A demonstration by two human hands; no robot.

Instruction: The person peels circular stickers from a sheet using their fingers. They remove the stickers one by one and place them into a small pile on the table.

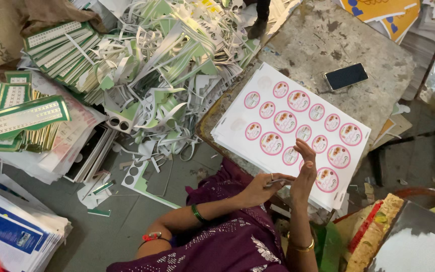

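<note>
A stack of white sheets [237, 128] printed with several round pink-rimmed stickers lies on a worn grey table [323, 45]. My left hand [263, 187] pinches a small piece, possibly a peeled sticker, at the stack's near edge. Touching it, my right hand [304, 174] stands upright with fingers raised over the lower stickers. Both wrists wear bangles, and purple cloth covers my lap.
A black phone [346, 76] lies on the table beyond the sheets. A big heap of white and green paper offcuts [162, 65] fills the floor at left, with green-bordered card stacks [21, 116] and blue printed sheets [6, 229]. Yellow prints [383, 15] lie at top right.
</note>
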